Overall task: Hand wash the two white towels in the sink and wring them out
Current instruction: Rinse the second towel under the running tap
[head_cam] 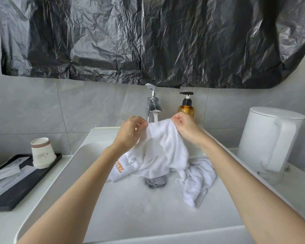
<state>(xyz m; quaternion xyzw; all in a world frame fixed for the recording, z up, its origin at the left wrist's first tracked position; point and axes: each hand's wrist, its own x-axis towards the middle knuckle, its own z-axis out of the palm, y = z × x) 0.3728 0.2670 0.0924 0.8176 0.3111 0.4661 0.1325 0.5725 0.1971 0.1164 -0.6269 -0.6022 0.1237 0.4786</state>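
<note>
Hanging from both hands under the tap [152,104], the first towel [163,150] takes the running water on its top edge, and its lower end with orange lettering trails down to the sink [130,212] floor, just behind the drain [155,182]. The left hand [130,133] pinches the towel's upper edge left of the tap's stream, fingers closed on the cloth. The right hand [182,125] grips the same edge right of the stream, fingers curled tight around a bunch of fabric. The second towel [196,180] lies crumpled in the sink, right of the drain and forward of the tap, touching the hanging one.

Just right of the tap stands an amber soap bottle [186,107] with a black pump. Farther right of the tap, on the counter, sits a white kettle [269,140]. Well to the left of the tap, a black tray [16,192] holds a stack of upturned paper cups [41,153] and some wrapped packets. Above the tap, black plastic sheeting [148,41] covers the wall.
</note>
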